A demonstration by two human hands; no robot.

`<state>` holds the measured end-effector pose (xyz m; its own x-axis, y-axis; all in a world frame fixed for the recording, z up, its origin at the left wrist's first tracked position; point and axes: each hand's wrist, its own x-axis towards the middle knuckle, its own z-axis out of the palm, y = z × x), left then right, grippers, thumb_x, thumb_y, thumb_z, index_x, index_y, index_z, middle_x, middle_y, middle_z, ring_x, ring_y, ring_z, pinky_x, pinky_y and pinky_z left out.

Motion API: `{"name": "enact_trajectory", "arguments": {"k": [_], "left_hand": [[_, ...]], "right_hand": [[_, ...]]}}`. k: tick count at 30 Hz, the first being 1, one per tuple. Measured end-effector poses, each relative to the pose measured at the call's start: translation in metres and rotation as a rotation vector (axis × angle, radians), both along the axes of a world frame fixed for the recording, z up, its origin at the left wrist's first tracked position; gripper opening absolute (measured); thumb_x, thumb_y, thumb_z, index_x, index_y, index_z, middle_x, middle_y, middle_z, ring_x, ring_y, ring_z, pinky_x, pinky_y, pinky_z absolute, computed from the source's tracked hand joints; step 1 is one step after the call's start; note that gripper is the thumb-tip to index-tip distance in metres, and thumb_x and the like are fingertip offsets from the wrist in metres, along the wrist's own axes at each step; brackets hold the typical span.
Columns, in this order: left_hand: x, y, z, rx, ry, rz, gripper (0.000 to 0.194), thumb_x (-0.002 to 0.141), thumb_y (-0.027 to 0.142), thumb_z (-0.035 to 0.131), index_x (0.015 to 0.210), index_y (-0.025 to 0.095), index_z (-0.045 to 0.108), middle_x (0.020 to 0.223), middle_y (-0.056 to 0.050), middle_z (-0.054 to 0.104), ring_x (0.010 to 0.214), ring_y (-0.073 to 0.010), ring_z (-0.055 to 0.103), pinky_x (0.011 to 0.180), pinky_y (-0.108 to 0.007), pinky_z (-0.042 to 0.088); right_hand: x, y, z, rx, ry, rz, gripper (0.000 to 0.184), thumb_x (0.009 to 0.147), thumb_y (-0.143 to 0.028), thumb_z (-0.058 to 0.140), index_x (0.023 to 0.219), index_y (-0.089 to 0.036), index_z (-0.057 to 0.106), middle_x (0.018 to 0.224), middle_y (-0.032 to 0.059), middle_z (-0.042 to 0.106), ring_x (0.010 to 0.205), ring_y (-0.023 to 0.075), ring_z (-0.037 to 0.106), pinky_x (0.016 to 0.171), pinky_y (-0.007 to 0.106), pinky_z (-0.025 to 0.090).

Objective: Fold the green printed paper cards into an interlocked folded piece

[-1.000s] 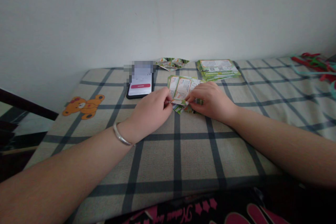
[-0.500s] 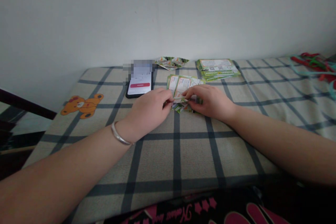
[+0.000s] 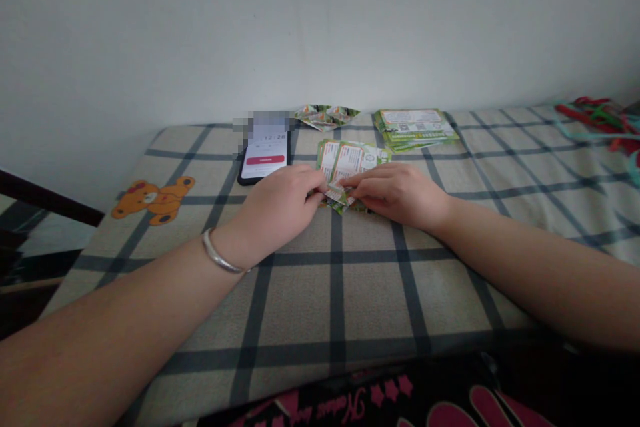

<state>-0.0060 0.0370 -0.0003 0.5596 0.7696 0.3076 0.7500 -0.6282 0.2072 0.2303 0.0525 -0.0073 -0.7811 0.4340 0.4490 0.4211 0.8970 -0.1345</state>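
Green-white folded paper (image 3: 337,194) lies between left hand (image 3: 285,205), pinching its left edge, and right hand (image 3: 400,193), touching opposite, pinch unclear.

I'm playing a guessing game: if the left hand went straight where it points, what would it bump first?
For the left hand, probably the folded paper it touches, then the right hand; depth is unclear.

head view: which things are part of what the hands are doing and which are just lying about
In the job:
- printed paper, pinched by the left hand, touched by the right hand
- likely, by similar print: green-edged stack, folded paper by the wall

Apparently just lying about:
- lit phone
- bear picture
- red and teal tangle
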Motion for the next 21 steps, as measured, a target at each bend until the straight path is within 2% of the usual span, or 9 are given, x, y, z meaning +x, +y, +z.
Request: {"name": "enact_trajectory", "arguments": {"k": [8,16,21], "left_hand": [[0.000,-0.003,0.003,-0.007,0.055,0.037,0.014,0.088,0.015,0.053,0.084,0.018,0.066,0.086,-0.004,0.065,0.085,-0.0201,0.060,0.072,-0.032,0.045],[0.002,-0.009,0.008,0.057,0.236,0.075,0.021,0.094,0.020,0.050,0.090,0.019,0.070,0.091,-0.006,0.069,0.091,-0.0227,0.063,0.074,-0.033,0.046],[0.002,-0.011,0.008,0.079,0.310,0.082,0.023,0.094,0.020,0.048,0.094,0.018,0.071,0.091,-0.008,0.069,0.090,-0.0244,0.063,0.071,-0.034,0.046]], "right_hand": [[0.001,-0.002,0.004,0.049,-0.125,0.009,0.020,0.095,-0.014,0.052,0.100,-0.017,0.071,0.123,0.0054,0.071,0.099,0.0179,0.071,0.082,0.030,0.055],[0.000,-0.005,0.011,0.080,-0.265,0.037,0.026,0.095,-0.010,0.049,0.110,-0.017,0.069,0.130,0.0076,0.066,0.114,0.0210,0.066,0.093,0.034,0.054],[-0.001,-0.008,0.013,0.094,-0.281,0.031,0.026,0.096,-0.010,0.047,0.111,-0.015,0.068,0.130,0.0094,0.066,0.116,0.0225,0.065,0.092,0.035,0.056]]}}
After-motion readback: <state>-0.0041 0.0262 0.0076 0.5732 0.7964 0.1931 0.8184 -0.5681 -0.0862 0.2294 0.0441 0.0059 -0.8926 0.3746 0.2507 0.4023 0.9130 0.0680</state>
